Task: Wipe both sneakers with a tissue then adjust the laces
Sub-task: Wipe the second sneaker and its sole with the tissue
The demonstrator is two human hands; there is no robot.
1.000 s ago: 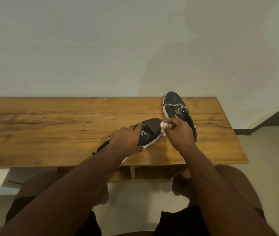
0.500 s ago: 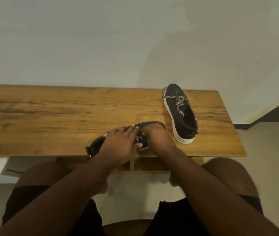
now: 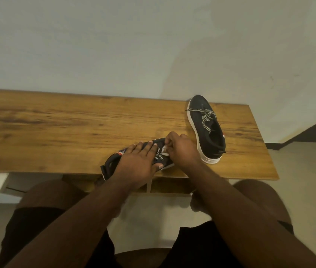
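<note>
A dark sneaker [image 3: 112,161] with a white sole lies at the near edge of the wooden table [image 3: 56,128], heel toward me. My left hand [image 3: 139,159] rests flat on top of it, fingers straight across the black-and-white laces [image 3: 159,156]. My right hand [image 3: 182,149] covers the toe, its fingers curled round a small white tissue [image 3: 165,149] pressed on the shoe. The second dark sneaker [image 3: 209,132] stands upright at the right, toe toward the wall, laces loosely tied.
The table runs along a pale wall [image 3: 114,45]; its right end is just past the second sneaker. My knees and dark shorts are below the table's front edge. A dark baseboard [image 3: 307,132] shows at the far right.
The near sneaker has gone from tilted up in my hands to lying on the table. My left hand flattened on it and my right hand with the tissue moved onto the toe.
</note>
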